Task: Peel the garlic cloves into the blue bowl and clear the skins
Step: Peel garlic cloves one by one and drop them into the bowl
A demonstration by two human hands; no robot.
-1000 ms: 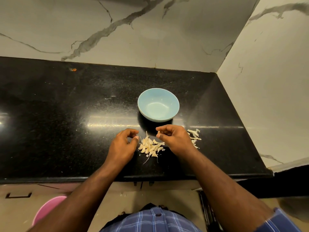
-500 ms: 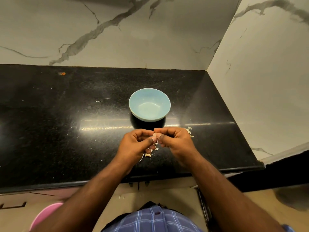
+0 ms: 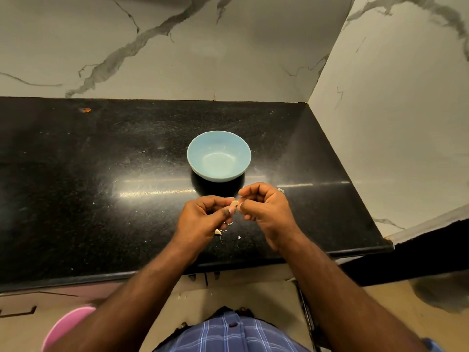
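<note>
A small pale garlic clove (image 3: 234,203) sits between the fingertips of both hands, raised above the black counter, just in front of the blue bowl (image 3: 218,155). The bowl is round, light blue and glossy, standing upright on the counter with nothing visible inside. A few pale bits of garlic and skin (image 3: 218,232) lie on the counter below the hands, mostly hidden

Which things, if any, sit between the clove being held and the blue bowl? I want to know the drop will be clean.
Nothing visible does. The left hand and right hand pinch the clove just in front of the bowl; only bare black counter lies between them, and the bowl looks empty.
</note>
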